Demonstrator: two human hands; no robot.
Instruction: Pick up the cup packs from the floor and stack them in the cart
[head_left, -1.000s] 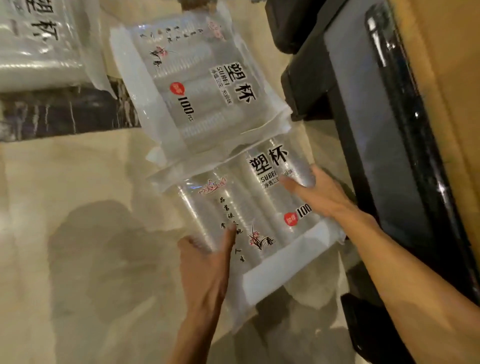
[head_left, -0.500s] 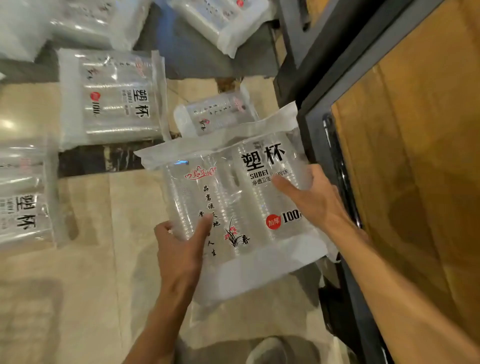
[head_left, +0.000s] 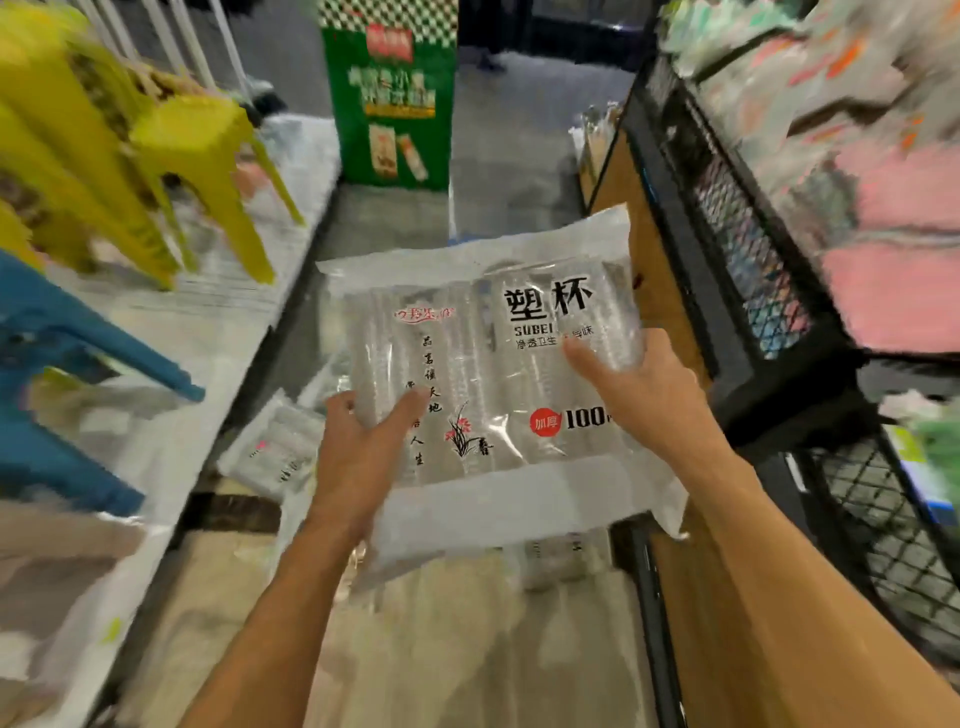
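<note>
Above the floor, in the aisle between the stools and the black mesh rack, your left hand (head_left: 363, 441) and right hand (head_left: 631, 387) hold one cup pack (head_left: 493, 389) flat and face up, thumbs on the printed film, the other fingers hidden beneath it; keep both sides supported so the soft pack does not sag, and lower it level onto whatever pile you are building; another cup pack (head_left: 275, 452) lies on the floor below, beside your left wrist; the cart itself I cannot pick out with any certainty; the yellow stools (head_left: 171, 156), the goods on the rack (head_left: 769, 291) and the green box (head_left: 389, 93) are smeared by motion blur.
</note>
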